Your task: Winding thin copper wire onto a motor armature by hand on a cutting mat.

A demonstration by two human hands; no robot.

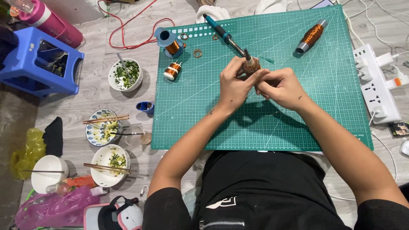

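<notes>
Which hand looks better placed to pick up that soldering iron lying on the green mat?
Probably the left hand: the soldering iron lies up and to its side, its tip just above that hand. The right hand sits farther off.

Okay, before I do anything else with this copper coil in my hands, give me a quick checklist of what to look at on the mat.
1. Both hands on the coil: left hand and right hand both grip the small copper coil: ok.
2. Soldering iron lies on the cutting mat with its tip right at the coil and fingers: not ok.
3. Whether the iron is hot: cannot tell.
4. Mat space in front of the hands is bare: ok.
5. Spare copper spool stands upright on the mat edge: ok.
</notes>
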